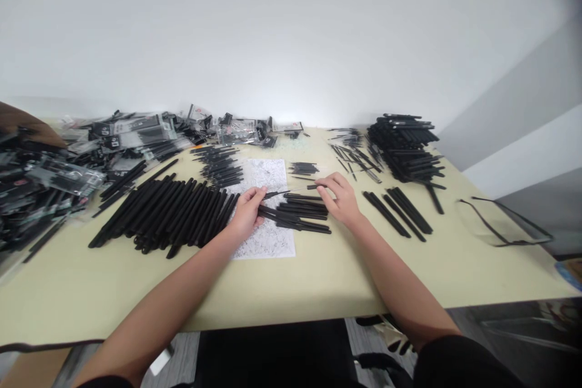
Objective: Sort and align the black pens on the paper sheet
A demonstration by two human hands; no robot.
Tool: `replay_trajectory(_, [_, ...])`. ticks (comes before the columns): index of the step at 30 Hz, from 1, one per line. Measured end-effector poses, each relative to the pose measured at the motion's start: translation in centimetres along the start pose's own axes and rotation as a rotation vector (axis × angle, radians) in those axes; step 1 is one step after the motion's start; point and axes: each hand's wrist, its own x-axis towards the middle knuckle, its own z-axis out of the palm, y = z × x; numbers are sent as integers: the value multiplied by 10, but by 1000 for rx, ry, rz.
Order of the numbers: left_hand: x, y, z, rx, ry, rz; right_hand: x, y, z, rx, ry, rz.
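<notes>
My left hand (248,212) pinches the end of a thin black pen part (277,194) above a printed white sheet (268,242) on the pale table (318,279). My right hand (341,197) rests fingers-down on a small row of black pen barrels (302,215) lying on that sheet, its fingertips touching a short black piece (313,186). The two hands are a short span apart, with the barrels between them.
A wide row of black pens (168,215) lies left of the sheet. Packaged pens (136,133) pile up at the far left. A tall stack of black barrels (404,142) stands at the far right, loose barrels (400,212) in front, thin refills (354,160) nearby.
</notes>
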Motion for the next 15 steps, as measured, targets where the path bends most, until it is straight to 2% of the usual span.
replay_trajectory(7, [2,-5,-2,29,-17,28,-3,0,3,-4,-52,-26])
replay_trajectory(15, [2,-5,-2,44,-10,18,-2,-10,10,174,-23,32])
